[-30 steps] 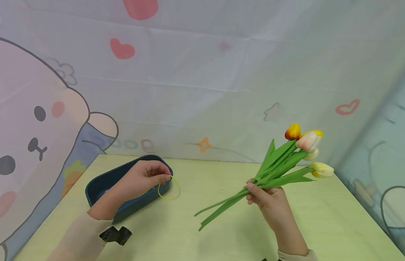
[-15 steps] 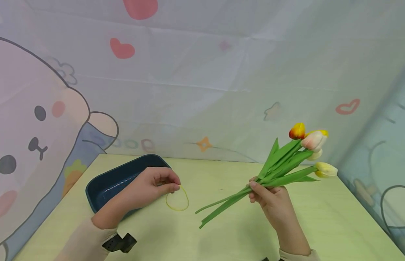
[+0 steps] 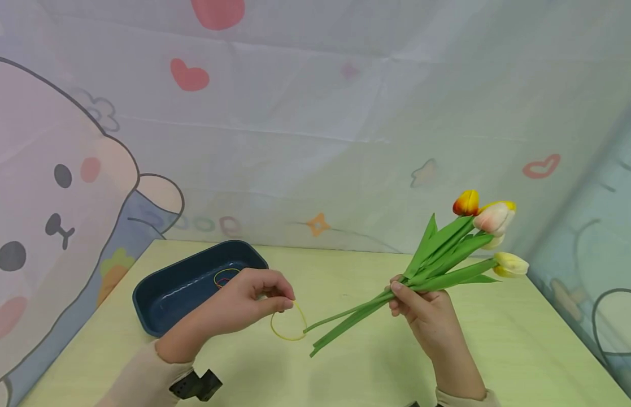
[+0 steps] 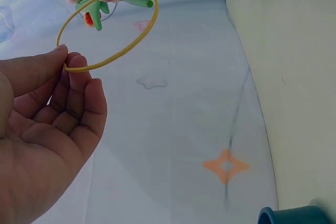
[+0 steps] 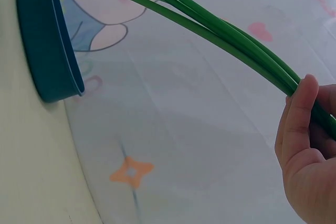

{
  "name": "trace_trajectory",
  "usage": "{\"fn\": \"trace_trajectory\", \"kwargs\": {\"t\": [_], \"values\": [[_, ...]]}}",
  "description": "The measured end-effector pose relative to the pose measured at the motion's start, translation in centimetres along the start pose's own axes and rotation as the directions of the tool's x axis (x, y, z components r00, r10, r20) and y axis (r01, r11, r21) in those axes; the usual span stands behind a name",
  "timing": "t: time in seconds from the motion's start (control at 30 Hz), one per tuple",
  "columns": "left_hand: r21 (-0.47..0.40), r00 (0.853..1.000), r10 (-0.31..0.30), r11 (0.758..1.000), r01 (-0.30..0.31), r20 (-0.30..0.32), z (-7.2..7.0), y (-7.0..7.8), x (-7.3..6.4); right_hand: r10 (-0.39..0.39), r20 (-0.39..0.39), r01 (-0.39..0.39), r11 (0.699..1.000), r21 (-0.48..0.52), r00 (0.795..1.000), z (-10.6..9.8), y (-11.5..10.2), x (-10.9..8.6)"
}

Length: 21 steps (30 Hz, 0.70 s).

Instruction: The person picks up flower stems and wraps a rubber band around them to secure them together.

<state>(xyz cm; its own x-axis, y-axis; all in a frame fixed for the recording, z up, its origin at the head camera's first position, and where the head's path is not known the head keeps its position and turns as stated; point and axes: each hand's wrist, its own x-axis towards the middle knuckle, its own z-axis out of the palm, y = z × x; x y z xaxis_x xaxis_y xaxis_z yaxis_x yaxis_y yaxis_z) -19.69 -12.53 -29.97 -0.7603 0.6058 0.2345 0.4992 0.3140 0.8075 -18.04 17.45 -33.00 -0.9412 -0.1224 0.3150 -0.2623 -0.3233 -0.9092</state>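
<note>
My left hand point(image 3: 244, 302) pinches a yellow rubber band point(image 3: 290, 339) between thumb and fingertips, and the band hangs as a loose loop. In the head view the loop's right side meets the tip of one tulip stem point(image 3: 325, 321). My right hand point(image 3: 429, 319) grips a bunch of tulips point(image 3: 447, 260) around the stems, above the table. Their orange-red, yellow, pink-white and pale yellow blooms point up and right, while the bare stem ends slant down toward the left hand. In the right wrist view several green stems point(image 5: 231, 32) run out from the fingers.
A dark blue tray point(image 3: 173, 291) stands at the left of the light wooden table point(image 3: 346, 373), partly behind the left hand. Inside it lie a yellow rubber band point(image 3: 225, 271) and a red one. A printed backdrop point(image 3: 315, 141) rises behind the table's far edge.
My left hand has moved right and down with the rubber band, from over the tray to the stem ends. The right hand with the tulips has shifted slightly right.
</note>
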Motion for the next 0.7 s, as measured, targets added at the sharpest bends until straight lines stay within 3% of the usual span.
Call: {"fn": "trace_trajectory", "kwargs": {"t": [0.37,0.7], "values": [[-0.011,0.999,0.043,0.999,-0.043,0.011,0.8,-0.3,0.7,-0.022,0.052,0.019,0.998,0.053,0.998,0.4,-0.1,-0.1],[-0.013,0.999,0.044,0.999,-0.044,0.03,1.3,0.1,1.5,0.001,0.094,-0.005,0.999,0.033,0.996,1.1,0.3,0.0]]}}
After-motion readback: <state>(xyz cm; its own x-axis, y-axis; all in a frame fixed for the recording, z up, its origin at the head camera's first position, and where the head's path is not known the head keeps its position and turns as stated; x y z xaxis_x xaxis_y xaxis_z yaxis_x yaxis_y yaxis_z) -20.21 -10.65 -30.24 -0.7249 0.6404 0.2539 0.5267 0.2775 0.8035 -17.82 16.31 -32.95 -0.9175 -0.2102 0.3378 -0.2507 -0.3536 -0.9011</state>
